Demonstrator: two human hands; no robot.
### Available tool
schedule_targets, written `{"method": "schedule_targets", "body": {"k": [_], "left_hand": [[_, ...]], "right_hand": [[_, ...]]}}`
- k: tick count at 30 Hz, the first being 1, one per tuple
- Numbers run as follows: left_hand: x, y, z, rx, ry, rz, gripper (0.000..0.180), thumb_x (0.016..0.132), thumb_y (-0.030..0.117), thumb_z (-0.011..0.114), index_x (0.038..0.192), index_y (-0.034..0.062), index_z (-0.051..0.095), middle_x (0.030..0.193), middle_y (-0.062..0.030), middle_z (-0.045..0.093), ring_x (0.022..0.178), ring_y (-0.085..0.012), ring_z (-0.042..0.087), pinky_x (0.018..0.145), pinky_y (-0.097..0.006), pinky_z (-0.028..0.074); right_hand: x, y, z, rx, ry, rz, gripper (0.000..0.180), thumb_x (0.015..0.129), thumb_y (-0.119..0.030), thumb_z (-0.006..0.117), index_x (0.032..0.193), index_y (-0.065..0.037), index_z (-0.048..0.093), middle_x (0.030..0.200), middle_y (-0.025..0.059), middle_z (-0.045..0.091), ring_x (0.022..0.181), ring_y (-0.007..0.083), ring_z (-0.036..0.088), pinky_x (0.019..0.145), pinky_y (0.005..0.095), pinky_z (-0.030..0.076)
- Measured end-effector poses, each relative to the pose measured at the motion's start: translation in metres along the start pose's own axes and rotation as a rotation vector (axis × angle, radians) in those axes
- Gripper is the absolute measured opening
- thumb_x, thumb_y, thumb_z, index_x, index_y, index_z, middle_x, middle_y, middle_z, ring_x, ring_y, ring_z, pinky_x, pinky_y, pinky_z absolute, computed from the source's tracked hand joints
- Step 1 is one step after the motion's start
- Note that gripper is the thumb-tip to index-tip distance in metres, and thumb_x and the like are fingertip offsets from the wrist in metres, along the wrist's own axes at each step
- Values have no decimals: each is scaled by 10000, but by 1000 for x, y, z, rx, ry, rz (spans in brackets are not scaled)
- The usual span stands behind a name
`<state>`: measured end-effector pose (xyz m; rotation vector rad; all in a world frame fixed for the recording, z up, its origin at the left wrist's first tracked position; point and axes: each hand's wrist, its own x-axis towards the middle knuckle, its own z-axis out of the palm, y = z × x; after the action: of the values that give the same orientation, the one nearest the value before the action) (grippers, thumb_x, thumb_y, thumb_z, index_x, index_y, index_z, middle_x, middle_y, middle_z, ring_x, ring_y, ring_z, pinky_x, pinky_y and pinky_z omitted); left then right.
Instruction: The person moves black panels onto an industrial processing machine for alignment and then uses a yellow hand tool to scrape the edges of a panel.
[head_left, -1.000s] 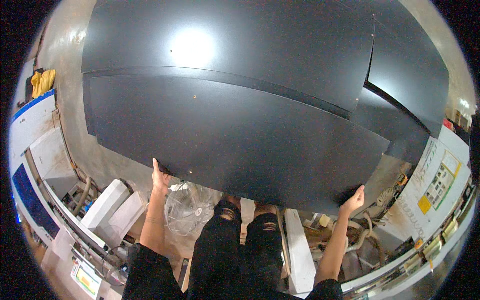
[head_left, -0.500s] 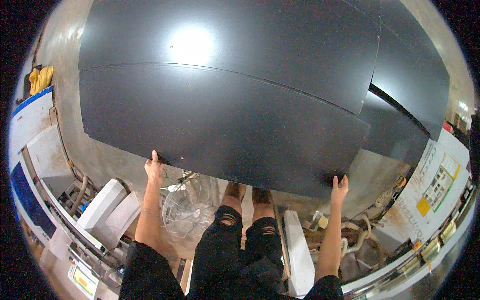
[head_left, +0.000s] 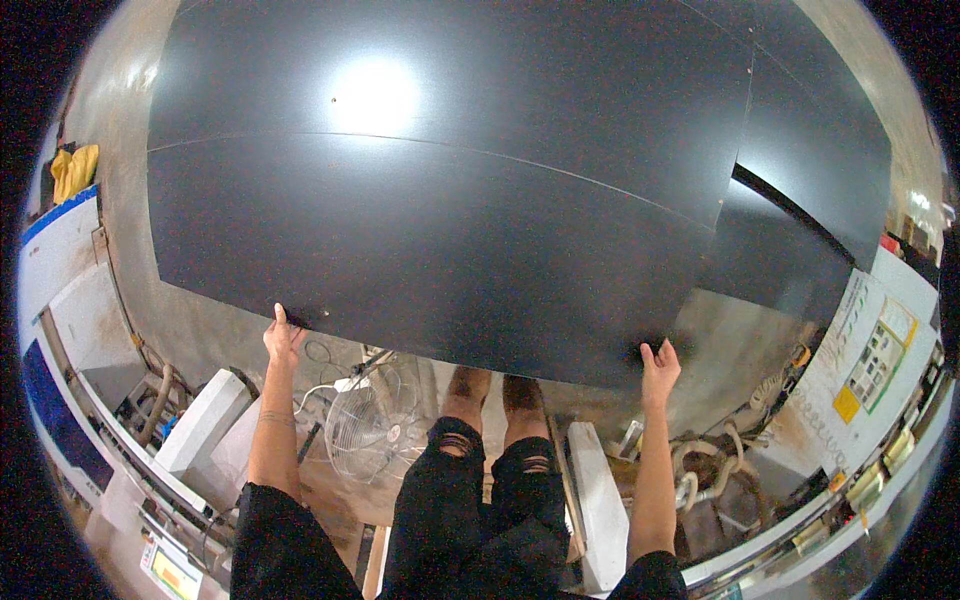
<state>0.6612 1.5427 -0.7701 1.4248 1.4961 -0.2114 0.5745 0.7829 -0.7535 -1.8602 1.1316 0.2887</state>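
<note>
A large dark grey panel (head_left: 430, 260) lies flat before me, its near edge just beyond my feet. My left hand (head_left: 284, 335) grips that near edge towards the left, thumb on top and fingers hidden beneath. Towards the panel's near right corner, my right hand (head_left: 659, 372) holds the edge the same way, thumb up. Along its far edge the panel meets another dark panel (head_left: 540, 80), with only a thin seam between them. More dark panels (head_left: 820, 130) lie on the right, where a black gap shows between two of them.
A floor fan (head_left: 375, 430) stands left of my legs. White machines flank me, one on the left (head_left: 70, 300) and one on the right (head_left: 880, 350). Beige hoses (head_left: 715, 460) coil at the lower right. A yellow cloth (head_left: 74, 172) rests at the far left.
Both hands and the held panel have shifted slightly left. The seam with the far panel has narrowed to a thin line.
</note>
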Motion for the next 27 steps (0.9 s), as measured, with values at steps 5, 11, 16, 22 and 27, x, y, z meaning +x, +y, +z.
{"method": "schedule_targets", "body": {"k": [5, 11, 16, 22, 27], "left_hand": [[7, 2, 6, 20, 11, -22, 766, 912, 527, 706, 1284, -109, 496, 1237, -202, 598, 1029, -350, 673, 864, -449, 610], [12, -4, 3, -63, 53, -65, 594, 971, 463, 659, 1211, -73, 561, 1188, -140, 613, 966, -273, 655, 806, -396, 598], [-5, -41, 9, -240, -329, 44, 399, 1003, 372, 641, 1169, 11, 602, 1143, -67, 629, 1034, -191, 596, 935, -367, 495], [-168, -79, 137, -153, -647, -332, 650, 992, 506, 589, 1270, -79, 540, 1219, -167, 651, 1119, -326, 624, 1027, -460, 485], [-257, -158, 186, -98, -858, -632, 602, 1003, 486, 577, 1344, -1, 485, 1332, -181, 581, 1179, -313, 610, 1058, -477, 478]], "right_hand": [[5, 14, 3, 90, 33, -115, 628, 861, -143, 824, 1337, 148, 535, 1184, 156, 673, 1065, 196, 626, 932, 333, 514], [-19, -55, 12, -155, 62, 24, 526, 890, -41, 757, 1338, 139, 548, 1298, 194, 652, 1140, 220, 637, 992, 308, 482], [-14, -44, 10, -25, 17, -39, 486, 889, -50, 751, 1327, 86, 591, 1332, 178, 647, 1143, 192, 634, 999, 330, 483], [-17, 14, 24, 258, 67, -122, 477, 927, 5, 691, 1382, 49, 556, 1280, 104, 662, 1153, 172, 610, 1041, 318, 446], [-60, 62, 60, 385, 517, 133, 451, 870, -152, 805, 1251, -5, 612, 1159, 53, 658, 1012, 175, 607, 933, 321, 476]]}}
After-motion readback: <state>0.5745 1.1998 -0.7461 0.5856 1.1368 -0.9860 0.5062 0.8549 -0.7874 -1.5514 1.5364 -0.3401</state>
